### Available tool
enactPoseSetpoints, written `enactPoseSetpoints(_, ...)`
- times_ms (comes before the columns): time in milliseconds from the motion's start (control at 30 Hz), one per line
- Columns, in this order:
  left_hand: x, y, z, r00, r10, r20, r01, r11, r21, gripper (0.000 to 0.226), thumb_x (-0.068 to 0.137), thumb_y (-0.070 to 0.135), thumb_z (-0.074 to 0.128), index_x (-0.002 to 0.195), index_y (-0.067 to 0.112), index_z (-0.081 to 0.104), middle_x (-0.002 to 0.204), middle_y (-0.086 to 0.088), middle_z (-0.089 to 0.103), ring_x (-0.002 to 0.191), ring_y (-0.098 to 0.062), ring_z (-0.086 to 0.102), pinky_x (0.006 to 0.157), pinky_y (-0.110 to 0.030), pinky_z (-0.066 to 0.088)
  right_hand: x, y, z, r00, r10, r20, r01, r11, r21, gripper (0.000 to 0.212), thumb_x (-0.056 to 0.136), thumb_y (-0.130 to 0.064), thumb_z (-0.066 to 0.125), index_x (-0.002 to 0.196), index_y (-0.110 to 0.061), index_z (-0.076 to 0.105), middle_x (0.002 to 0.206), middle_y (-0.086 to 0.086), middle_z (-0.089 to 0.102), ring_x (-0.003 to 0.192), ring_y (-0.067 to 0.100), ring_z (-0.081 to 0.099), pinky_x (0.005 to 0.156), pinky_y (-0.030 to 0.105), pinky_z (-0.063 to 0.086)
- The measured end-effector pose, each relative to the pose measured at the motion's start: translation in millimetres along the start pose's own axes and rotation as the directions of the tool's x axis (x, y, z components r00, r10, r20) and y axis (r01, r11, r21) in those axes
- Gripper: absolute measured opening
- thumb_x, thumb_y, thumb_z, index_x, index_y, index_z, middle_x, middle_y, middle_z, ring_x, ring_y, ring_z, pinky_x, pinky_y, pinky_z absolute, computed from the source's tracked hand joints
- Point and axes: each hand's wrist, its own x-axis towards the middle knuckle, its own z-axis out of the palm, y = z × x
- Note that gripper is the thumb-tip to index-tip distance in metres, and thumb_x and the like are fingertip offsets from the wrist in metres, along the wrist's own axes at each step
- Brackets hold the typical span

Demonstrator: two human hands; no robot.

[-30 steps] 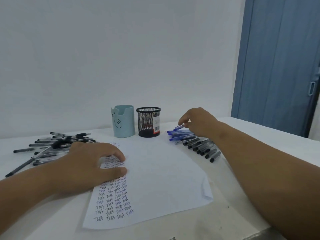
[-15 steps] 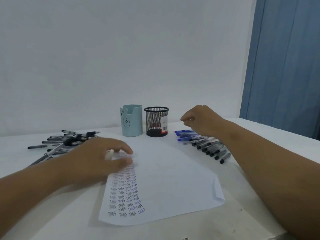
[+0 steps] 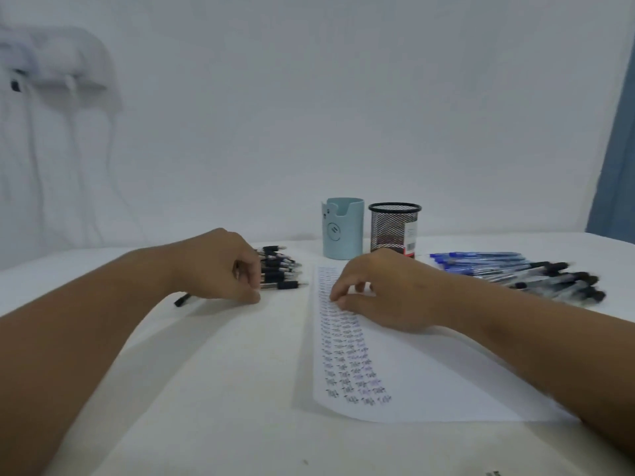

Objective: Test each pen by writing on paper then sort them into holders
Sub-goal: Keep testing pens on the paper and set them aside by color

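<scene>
Swapping roles since a second ago, the left hand (image 3: 223, 266) has left the paper (image 3: 395, 372) and gone out to the pile of black pens (image 3: 280, 269) on its own side, while the right hand (image 3: 385, 290) has come away from the blue and black pens (image 3: 515, 273) at its far side and now rests on the sheet. The view has also swung leftward, so a white wall fixture with hanging cords (image 3: 58, 60) shows at the upper left and only a strip of the blue door (image 3: 618, 149) remains at the right edge.

The left hand lies knuckles up, fingers curled down onto the near end of the black pile; whether it actually has hold of a pen cannot be told. One black pen (image 3: 182, 299) pokes out from beneath its wrist. The right hand sits palm down on the upper part of the paper, fingers loosely bent and holding nothing, fingertips touching the columns of handwritten test words (image 3: 347, 365) that run down the sheet's left side.

Beyond the right hand stand the light blue holder (image 3: 343, 231) and, touching or just beside it, the black mesh holder (image 3: 394, 228). The right forearm crosses the paper's right part and hides its corner on the white surface (image 3: 223, 407).
</scene>
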Motion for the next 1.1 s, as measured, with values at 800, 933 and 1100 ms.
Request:
enactPoseSetpoints(800,6.4,28.0,13.2,0.881,-0.378,-0.285,-0.12,0.405,-0.906,0.009,0.084,0.018,0.079,0.089,0.011,0.077,0.063,0.001,0.056,0.053,-0.016,0.049,0.047,-0.022,0.042,34.5,4.5,-21.2,0.968,0.054,0.245,-0.083,0.991,0.108,0.011,0.082,-0.033,0.08,0.092,-0.032,0.076,0.089,-0.021,0.071,0.075,-0.009,0.057,0.07,0.008,0.042)
enactPoseSetpoints(933,12.2,38.4,14.9,0.916,-0.364,-0.17,-0.157,0.063,-0.986,0.025,0.074,0.018,0.077,0.097,0.009,0.075,0.067,0.004,0.057,0.056,-0.012,0.049,0.05,-0.02,0.043,18.5,17.5,-1.4,0.997,0.067,0.047,-0.078,0.952,0.295,0.006,0.083,-0.031,0.081,0.087,-0.033,0.078,0.077,-0.027,0.068,0.069,-0.003,0.055,0.068,0.011,0.044)
enactPoseSetpoints(1100,14.1,49.7,11.2,0.952,-0.27,-0.141,-0.188,-0.157,-0.97,0.02,0.093,0.007,0.058,0.11,0.005,0.069,0.072,0.001,0.055,0.062,-0.01,0.052,0.058,-0.018,0.049,14.4,20.6,1.6,0.999,0.047,0.017,-0.05,0.96,0.274,0.005,0.084,-0.033,0.078,0.089,-0.035,0.078,0.091,-0.022,0.072,0.081,0.004,0.062,0.079,0.023,0.053)
